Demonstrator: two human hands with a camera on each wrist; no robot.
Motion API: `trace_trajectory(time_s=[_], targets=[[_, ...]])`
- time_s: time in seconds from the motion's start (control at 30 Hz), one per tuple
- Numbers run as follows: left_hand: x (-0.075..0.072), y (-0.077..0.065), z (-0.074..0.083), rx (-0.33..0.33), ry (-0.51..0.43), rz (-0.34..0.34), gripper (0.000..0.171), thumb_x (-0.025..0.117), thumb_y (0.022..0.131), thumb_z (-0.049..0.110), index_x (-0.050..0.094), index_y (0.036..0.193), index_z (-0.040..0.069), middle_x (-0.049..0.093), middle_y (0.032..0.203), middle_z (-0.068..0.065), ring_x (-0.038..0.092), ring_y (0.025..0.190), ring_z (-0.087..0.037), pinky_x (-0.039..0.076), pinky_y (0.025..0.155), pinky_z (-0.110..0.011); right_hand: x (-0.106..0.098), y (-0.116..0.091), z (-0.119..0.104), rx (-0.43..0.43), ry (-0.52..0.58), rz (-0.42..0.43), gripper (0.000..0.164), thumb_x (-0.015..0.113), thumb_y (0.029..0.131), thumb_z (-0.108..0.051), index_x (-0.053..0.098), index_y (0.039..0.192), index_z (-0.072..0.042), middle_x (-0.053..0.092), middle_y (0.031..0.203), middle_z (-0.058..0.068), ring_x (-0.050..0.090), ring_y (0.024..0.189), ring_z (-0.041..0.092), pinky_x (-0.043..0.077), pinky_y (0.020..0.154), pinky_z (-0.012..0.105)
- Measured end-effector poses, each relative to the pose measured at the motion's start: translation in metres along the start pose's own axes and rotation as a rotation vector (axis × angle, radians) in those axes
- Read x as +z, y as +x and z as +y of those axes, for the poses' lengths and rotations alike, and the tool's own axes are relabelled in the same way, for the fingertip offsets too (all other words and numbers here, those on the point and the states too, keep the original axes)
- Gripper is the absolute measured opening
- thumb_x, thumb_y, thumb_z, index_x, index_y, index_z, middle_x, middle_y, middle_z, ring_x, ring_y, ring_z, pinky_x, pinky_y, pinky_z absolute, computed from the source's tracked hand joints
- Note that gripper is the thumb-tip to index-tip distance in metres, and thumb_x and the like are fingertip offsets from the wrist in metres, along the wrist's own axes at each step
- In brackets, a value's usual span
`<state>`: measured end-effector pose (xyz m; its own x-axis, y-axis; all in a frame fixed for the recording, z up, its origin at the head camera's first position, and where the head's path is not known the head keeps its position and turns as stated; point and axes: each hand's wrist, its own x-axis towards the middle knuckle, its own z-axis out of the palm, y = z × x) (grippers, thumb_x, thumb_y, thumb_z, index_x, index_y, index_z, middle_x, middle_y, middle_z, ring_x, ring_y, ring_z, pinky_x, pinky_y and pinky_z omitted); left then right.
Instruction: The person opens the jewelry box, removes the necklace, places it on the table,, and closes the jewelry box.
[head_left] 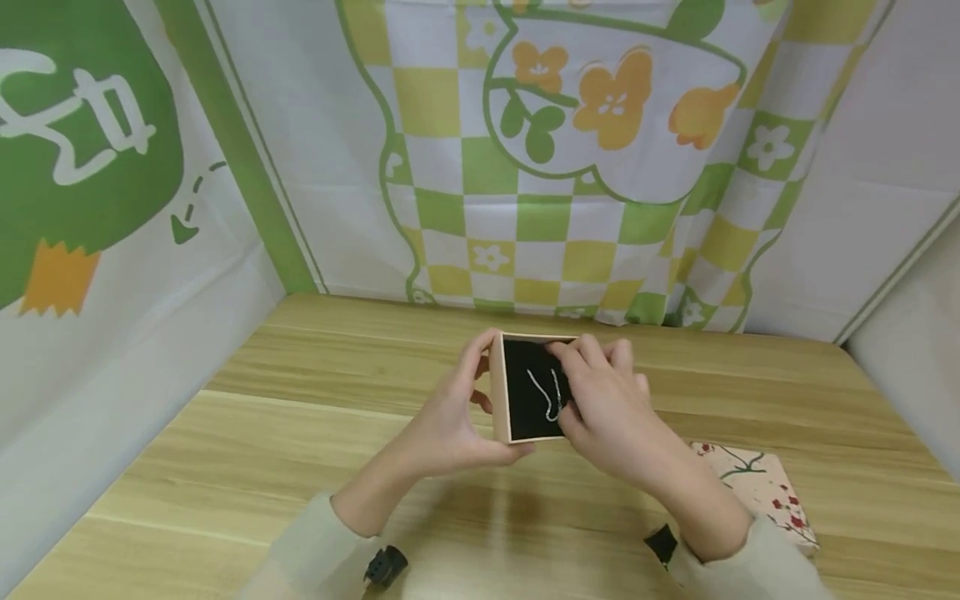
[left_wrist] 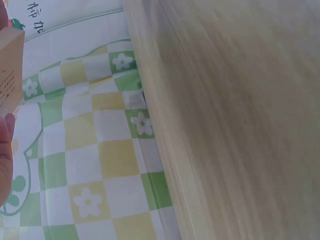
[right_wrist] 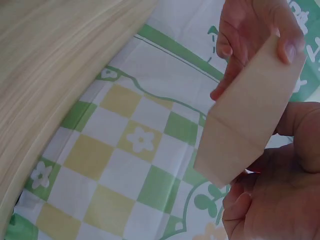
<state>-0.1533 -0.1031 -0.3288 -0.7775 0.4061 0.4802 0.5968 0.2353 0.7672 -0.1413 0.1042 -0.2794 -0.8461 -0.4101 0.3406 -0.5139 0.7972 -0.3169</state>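
My left hand grips a small square cardboard box by its left side, thumb along the near edge and fingers at the far corner. The open box is tilted, and a black pad fills its inside. A thin silver chain hangs in a narrow loop over the pad. Reaching in from the right, my right hand pinches the pad, index finger at its far end and thumb near the chain. That hand hides the box's right part. In the right wrist view, the box's plain outside shows between both hands.
A floral-printed lid lies on the wooden table, beside my right forearm. At the table's far edge hangs a checkered curtain. A small black device is at my left sleeve.
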Motion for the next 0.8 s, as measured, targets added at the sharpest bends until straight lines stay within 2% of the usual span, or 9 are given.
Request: trace_trajectory(time_s=[0.2, 0.4, 0.63, 0.67, 0.8], targets=[[0.000, 0.000, 0.001, 0.002, 0.011, -0.022, 0.106, 0.092, 0.062, 0.012, 0.029, 0.146, 0.019, 0.053, 0.133, -0.001, 0.056, 0.114, -0.016, 0.054, 0.070, -0.028, -0.003, 0.004, -0.001, 0.028, 0.007, 0.014, 0.043, 0.060, 0.076, 0.001, 0.062, 0.118, -0.007, 0.054, 0.105, 0.005, 0.035, 0.105, 0.032, 0.029, 0.070, 0.039], [0.000, 0.000, 0.002, -0.015, 0.053, -0.046, 0.108, 0.093, 0.061, 0.015, 0.028, 0.147, 0.020, 0.051, 0.133, 0.001, 0.053, 0.117, -0.017, 0.052, 0.073, -0.028, -0.006, -0.001, 0.007, -0.005, 0.089, 0.045, 0.040, 0.057, 0.077, 0.004, 0.062, 0.116, -0.006, 0.055, 0.105, 0.008, 0.036, 0.101, 0.031, 0.036, 0.080, 0.048], [0.004, -0.002, 0.002, -0.045, 0.107, -0.046, 0.108, 0.094, 0.059, 0.018, 0.031, 0.146, 0.017, 0.054, 0.127, -0.001, 0.051, 0.115, -0.017, 0.052, 0.076, -0.034, -0.010, -0.006, 0.017, -0.105, 0.102, 0.095, 0.032, 0.057, 0.081, 0.006, 0.064, 0.109, -0.008, 0.051, 0.124, 0.009, 0.038, 0.104, 0.032, 0.034, 0.085, 0.046], [0.005, -0.002, 0.002, -0.059, 0.118, -0.044, 0.108, 0.094, 0.059, 0.020, 0.031, 0.146, 0.018, 0.054, 0.128, -0.001, 0.050, 0.115, -0.016, 0.052, 0.077, -0.035, -0.010, -0.006, 0.017, -0.112, 0.098, 0.105, 0.032, 0.057, 0.081, 0.007, 0.064, 0.108, -0.008, 0.051, 0.124, 0.009, 0.038, 0.104, 0.033, 0.034, 0.085, 0.046], [0.007, -0.003, 0.003, -0.098, 0.127, -0.020, 0.110, 0.094, 0.058, 0.022, 0.030, 0.147, 0.019, 0.053, 0.131, -0.001, 0.050, 0.121, -0.016, 0.047, 0.099, -0.043, -0.012, -0.007, 0.020, -0.133, 0.107, 0.131, 0.030, 0.059, 0.081, 0.006, 0.064, 0.107, -0.009, 0.055, 0.120, 0.007, 0.039, 0.102, 0.030, 0.034, 0.084, 0.044]])
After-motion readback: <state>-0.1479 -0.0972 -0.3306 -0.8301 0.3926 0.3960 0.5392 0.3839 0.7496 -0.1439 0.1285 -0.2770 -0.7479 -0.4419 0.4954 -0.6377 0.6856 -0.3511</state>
